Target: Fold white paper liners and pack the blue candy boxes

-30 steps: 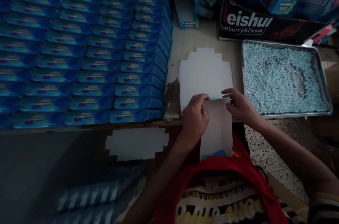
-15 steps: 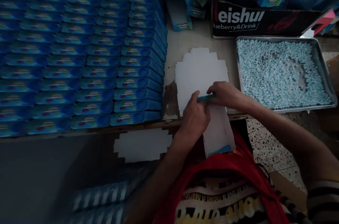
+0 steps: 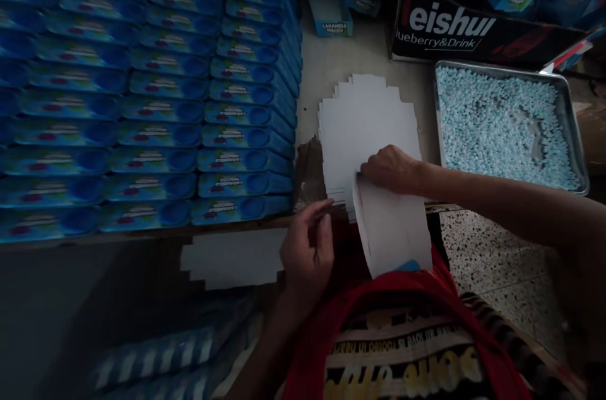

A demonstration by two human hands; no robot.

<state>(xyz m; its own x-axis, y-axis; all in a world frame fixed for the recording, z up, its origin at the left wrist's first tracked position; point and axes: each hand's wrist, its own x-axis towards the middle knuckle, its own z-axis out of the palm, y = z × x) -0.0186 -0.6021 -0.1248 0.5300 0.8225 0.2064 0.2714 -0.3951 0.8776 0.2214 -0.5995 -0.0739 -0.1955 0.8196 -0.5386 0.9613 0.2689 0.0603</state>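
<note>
A cardboard box blank [image 3: 395, 223], white side up with a bit of blue at its near end, lies between the table edge and my red apron [image 3: 312, 346]. My right hand [image 3: 395, 170] is closed on its far edge, and its left side curls up. Beneath and beyond lies a stack of white box blanks [image 3: 369, 116] with stepped edges. My left hand [image 3: 310, 248] is off the blank, to its left, just before the table edge. Its thumb and forefinger are apart, and nothing shows between them.
Rows of blue candy boxes [image 3: 246, 160] fill the left of the table. A metal tray [image 3: 440, 135] of small pale-blue candies stands at the right, before a black carton [image 3: 440, 24] holding blue boxes. More white blanks [image 3: 231, 258] lie below the table edge.
My left hand has let go of the blank's edge and drawn back toward me, left. My right hand stays at the far edge, where the blue strip no longer shows. The view has shifted slightly.
</note>
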